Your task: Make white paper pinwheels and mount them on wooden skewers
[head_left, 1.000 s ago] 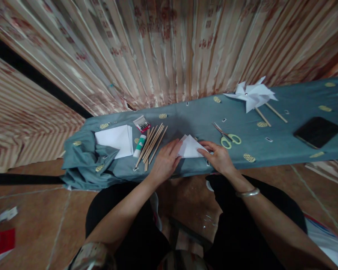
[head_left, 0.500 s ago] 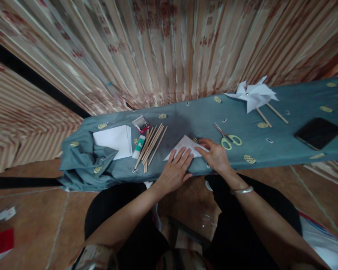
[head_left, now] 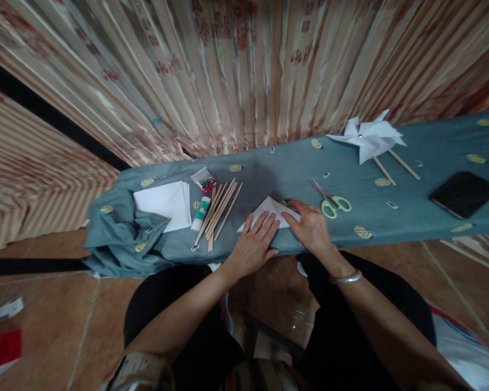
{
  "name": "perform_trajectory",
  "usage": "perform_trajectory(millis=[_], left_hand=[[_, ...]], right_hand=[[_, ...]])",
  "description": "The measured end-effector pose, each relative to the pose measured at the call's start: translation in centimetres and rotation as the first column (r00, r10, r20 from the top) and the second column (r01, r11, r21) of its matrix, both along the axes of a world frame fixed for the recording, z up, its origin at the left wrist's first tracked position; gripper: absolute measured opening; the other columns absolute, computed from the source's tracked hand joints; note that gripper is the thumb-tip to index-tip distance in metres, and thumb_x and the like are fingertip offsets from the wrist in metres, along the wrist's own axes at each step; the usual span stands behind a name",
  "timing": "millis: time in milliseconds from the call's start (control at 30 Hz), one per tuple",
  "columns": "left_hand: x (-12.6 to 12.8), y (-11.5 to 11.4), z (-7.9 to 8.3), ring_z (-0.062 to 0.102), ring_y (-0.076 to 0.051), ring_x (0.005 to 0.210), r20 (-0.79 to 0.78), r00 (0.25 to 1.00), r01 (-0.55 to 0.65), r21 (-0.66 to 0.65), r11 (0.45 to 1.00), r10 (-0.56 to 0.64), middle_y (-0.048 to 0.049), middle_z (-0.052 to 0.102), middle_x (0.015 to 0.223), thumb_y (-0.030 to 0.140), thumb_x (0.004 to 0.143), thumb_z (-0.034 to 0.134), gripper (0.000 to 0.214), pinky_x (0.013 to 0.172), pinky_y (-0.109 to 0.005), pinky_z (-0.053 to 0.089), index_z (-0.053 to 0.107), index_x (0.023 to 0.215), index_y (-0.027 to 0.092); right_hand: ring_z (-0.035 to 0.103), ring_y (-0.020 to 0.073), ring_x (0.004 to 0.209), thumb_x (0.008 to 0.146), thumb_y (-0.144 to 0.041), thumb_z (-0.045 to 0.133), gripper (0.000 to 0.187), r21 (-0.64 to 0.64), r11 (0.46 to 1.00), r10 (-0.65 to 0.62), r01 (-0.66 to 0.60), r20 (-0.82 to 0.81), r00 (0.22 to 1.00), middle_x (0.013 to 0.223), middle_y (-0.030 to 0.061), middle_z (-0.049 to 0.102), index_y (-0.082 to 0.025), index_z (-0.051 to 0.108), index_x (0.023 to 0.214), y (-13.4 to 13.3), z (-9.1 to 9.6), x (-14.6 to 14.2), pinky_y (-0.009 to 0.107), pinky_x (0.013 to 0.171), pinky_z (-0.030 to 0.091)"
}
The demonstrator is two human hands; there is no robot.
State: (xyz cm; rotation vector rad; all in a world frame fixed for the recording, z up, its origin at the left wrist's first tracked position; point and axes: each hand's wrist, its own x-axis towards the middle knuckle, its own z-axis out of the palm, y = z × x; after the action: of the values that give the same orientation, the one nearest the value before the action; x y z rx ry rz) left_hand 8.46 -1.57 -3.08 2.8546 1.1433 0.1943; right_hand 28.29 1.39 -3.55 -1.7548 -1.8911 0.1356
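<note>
A white sheet of paper (head_left: 271, 205), folded into a triangle, lies on the blue-green cloth near its front edge. My left hand (head_left: 252, 244) rests flat on the paper's left part, fingers stretched out and pressing its lower edge. At the right corner, my right hand (head_left: 312, 225) grips the paper with thumb and fingers; a silver bracelet circles that wrist. Just right of this hand are scissors (head_left: 330, 202) with light green handles, blades slightly parted. To the left of the paper lie several wooden sticks (head_left: 220, 212) and a green-and-white glue stick (head_left: 201, 213).
A stack of white paper (head_left: 165, 203) lies at the left beside bunched cloth. Behind the glue stick is a small open red box (head_left: 204, 180) of metal pins. White paper pinwheels (head_left: 372, 138) on sticks lie at the back right, and a black phone (head_left: 464, 194) sits farther right.
My right hand has shifted very slightly left along the paper's corner. My left hand stays pressed on the paper, and the view has moved a little.
</note>
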Motion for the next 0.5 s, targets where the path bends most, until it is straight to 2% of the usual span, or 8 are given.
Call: perform_trajectory(millis=[300, 500], left_hand=[[-0.02, 0.2, -0.11, 0.022, -0.031, 0.151, 0.004, 1.0, -0.002, -0.031, 1.0, 0.002, -0.0168, 0.032, 0.159, 0.051, 0.097, 0.042, 0.071, 0.121, -0.057, 0.013, 0.026, 0.153, 0.01], [-0.04, 0.23, -0.15, 0.023, -0.031, 0.15, 0.004, 1.0, -0.003, -0.047, 0.999, 0.003, -0.0158, 0.033, 0.159, 0.052, 0.097, 0.044, 0.071, 0.121, -0.058, 0.013, 0.028, 0.152, 0.01]], right_hand=[[0.066, 0.0307, 0.088, 0.098, -0.045, 0.042, 0.045, 0.033, 0.999, 0.035, -0.04, 0.152, 0.988, 0.095, 0.0155, 0.076, -0.011, 0.066, 0.116, -0.21, 0.04, -0.1, 0.041, 0.082, 0.044], [0.065, 0.031, 0.09, 0.098, -0.043, 0.044, 0.044, 0.035, 0.998, 0.038, -0.047, 0.202, 0.979, 0.099, 0.0164, 0.075, -0.01, 0.067, 0.116, -0.27, 0.22, -0.15, 0.04, 0.082, 0.042]])
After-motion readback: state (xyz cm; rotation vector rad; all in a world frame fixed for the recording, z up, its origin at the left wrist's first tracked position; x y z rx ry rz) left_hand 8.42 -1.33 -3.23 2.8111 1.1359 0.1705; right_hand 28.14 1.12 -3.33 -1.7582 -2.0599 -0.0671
